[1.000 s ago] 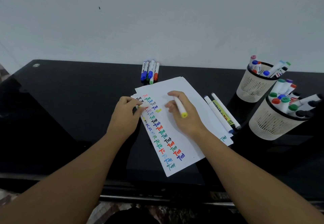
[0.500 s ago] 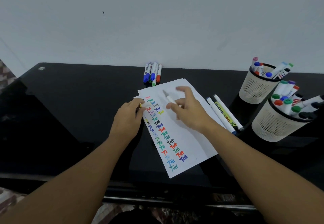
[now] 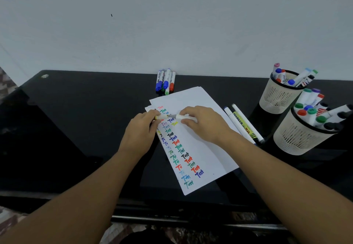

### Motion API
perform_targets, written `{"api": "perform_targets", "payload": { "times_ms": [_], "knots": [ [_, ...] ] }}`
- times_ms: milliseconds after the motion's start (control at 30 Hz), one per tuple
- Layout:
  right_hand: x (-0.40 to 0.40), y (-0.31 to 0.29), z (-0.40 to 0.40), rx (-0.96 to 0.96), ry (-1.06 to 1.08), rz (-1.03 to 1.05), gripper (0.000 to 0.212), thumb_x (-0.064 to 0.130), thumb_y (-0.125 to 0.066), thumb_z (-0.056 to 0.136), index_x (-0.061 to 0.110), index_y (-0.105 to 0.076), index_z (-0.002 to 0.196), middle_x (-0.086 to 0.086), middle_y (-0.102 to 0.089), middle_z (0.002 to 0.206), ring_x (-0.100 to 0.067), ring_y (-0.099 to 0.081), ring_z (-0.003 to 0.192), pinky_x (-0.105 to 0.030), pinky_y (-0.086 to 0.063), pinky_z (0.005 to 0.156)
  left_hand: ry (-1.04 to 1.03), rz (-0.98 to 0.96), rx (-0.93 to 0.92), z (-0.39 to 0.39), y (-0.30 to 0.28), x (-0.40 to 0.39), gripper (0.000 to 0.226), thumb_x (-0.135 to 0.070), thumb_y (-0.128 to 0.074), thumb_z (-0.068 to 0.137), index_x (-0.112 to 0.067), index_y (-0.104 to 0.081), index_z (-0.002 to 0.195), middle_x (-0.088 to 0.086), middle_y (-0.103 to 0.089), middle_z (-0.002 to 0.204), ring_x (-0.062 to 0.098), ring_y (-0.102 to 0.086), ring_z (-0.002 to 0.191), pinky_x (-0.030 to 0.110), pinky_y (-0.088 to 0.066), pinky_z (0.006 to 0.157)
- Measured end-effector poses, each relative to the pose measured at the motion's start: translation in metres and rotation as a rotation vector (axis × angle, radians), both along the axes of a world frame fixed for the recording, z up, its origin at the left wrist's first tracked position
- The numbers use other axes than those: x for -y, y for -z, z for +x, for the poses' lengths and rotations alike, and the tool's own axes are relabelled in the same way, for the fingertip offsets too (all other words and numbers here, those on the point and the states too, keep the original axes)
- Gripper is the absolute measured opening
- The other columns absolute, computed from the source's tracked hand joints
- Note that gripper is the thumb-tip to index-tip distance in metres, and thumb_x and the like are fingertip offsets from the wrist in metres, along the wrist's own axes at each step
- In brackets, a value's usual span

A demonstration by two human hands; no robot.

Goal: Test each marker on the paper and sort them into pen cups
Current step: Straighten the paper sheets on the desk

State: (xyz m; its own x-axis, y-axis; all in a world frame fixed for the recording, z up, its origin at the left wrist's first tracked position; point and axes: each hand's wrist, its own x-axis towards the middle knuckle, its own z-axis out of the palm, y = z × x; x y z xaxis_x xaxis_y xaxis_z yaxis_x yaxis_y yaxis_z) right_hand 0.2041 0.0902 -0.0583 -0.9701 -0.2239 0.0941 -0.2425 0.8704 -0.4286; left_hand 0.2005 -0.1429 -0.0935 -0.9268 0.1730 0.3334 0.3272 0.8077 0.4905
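Observation:
White paper [image 3: 202, 148] with columns of coloured "Test" marks lies on the black table. Over its upper left, my right hand [image 3: 204, 123] grips a white marker [image 3: 183, 117] lying level, its tip pointing left. My left hand [image 3: 142, 129] pinches the marker's yellow-ended cap [image 3: 161, 117] just in front of that tip. Tip and cap nearly touch. Two cream pen cups stand at the right: the far cup [image 3: 277, 98] and the near cup [image 3: 299, 138], both holding several markers.
Several capped markers [image 3: 165, 82] lie by the wall behind the paper. Three markers [image 3: 242, 123] lie right of the paper, beside the cups. The table's front edge [image 3: 172, 219] runs below my forearms.
My right hand turned the marker from writing position to level and brought its tip left to the cap held by my left hand. A yellow mark now shows on the paper.

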Motion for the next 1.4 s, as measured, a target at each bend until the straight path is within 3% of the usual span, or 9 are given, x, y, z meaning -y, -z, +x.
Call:
{"api": "perform_targets", "payload": {
  "times_ms": [300,500,600,700,767,967,1133,1300,1400],
  "knots": [
    [0.015,-0.001,-0.003,-0.018,-0.095,0.060,0.029,0.042,-0.058,0.104,0.035,-0.060,0.132,0.007,-0.067,0.119,-0.014,-0.062,0.101,-0.033,-0.054,0.083,0.077,-0.043,-0.044,0.006,-0.003,0.000,0.029,-0.024,-0.056,0.104,-0.020,-0.063,0.132,0.002,-0.069,0.119,0.017,-0.059,0.101,0.034,-0.049,0.082],
    [0.012,-0.001,0.004,-0.020,-0.173,0.087,0.056,0.036,-0.049,0.107,0.038,-0.025,0.157,0.002,-0.057,0.141,-0.015,-0.064,0.101,-0.033,-0.057,0.081,0.083,-0.042,0.019,0.007,-0.003,-0.002,0.048,-0.036,-0.051,0.105,-0.033,-0.040,0.152,-0.001,-0.067,0.105,0.013,-0.056,0.092,0.033,-0.050,0.077],
    [0.015,-0.001,0.003,-0.038,-0.187,0.112,0.057,0.035,-0.039,0.110,0.045,-0.014,0.161,0.000,-0.057,0.118,-0.013,-0.060,0.081,-0.030,-0.053,0.069,0.094,-0.005,0.008,0.007,-0.003,-0.001,0.063,-0.034,-0.054,0.104,-0.037,-0.023,0.159,0.001,-0.068,0.103,0.013,-0.060,0.089,0.037,-0.054,0.075],
    [0.015,-0.004,0.005,-0.046,-0.186,0.137,0.058,0.035,-0.032,0.110,0.053,-0.007,0.160,0.003,-0.049,0.100,-0.011,-0.053,0.073,-0.024,-0.039,0.060,0.101,0.038,-0.011,0.006,-0.003,-0.003,0.073,-0.035,-0.057,0.102,-0.036,-0.014,0.161,-0.012,-0.060,0.088,0.007,-0.056,0.078,0.028,-0.045,0.067],
    [0.015,-0.005,0.006,-0.037,-0.178,0.125,0.058,0.036,-0.030,0.111,0.058,-0.002,0.157,0.004,-0.047,0.095,-0.011,-0.053,0.075,-0.024,-0.039,0.062,0.085,0.048,0.002,0.004,-0.003,-0.002,0.076,-0.042,-0.058,0.101,-0.036,-0.013,0.161,-0.011,-0.064,0.108,0.007,-0.057,0.088,0.030,-0.050,0.076],
    [0.012,-0.006,0.006,-0.007,-0.130,0.005,0.062,0.030,-0.034,0.109,0.063,-0.008,0.154,-0.001,-0.055,0.086,-0.014,-0.056,0.076,-0.031,-0.049,0.070,0.090,-0.113,0.011,-0.001,0.002,-0.003,0.074,-0.066,-0.058,0.091,-0.021,-0.049,0.149,0.000,-0.053,0.150,0.017,-0.046,0.138,0.038,-0.037,0.113],
    [0.008,-0.008,0.007,0.011,-0.082,-0.040,0.054,0.030,-0.040,0.107,0.053,-0.023,0.153,0.000,-0.058,0.073,-0.016,-0.057,0.064,-0.033,-0.046,0.058,0.093,-0.156,0.017,-0.004,0.004,-0.002,0.074,-0.073,-0.057,0.087,-0.023,-0.059,0.142,-0.001,-0.053,0.150,0.015,-0.042,0.141,0.037,-0.032,0.118],
    [0.005,-0.005,0.011,-0.052,0.038,-0.106,0.054,0.030,-0.037,0.109,0.047,-0.021,0.157,-0.001,-0.056,0.075,-0.014,-0.057,0.067,-0.033,-0.047,0.062,0.086,-0.148,0.026,-0.004,0.004,-0.001,0.074,-0.073,-0.058,0.086,-0.022,-0.061,0.140,-0.001,-0.053,0.150,0.015,-0.043,0.140,0.039,-0.033,0.118],
    [0.001,-0.005,0.012,-0.091,0.128,0.017,0.056,0.031,-0.034,0.111,0.035,-0.013,0.162,0.001,-0.059,0.077,-0.015,-0.060,0.067,-0.036,-0.048,0.060,0.082,-0.161,0.040,-0.005,0.004,0.000,0.076,-0.075,-0.057,0.085,-0.023,-0.060,0.141,-0.002,-0.053,0.150,0.015,-0.043,0.141,0.040,-0.033,0.118]
  ]
}}
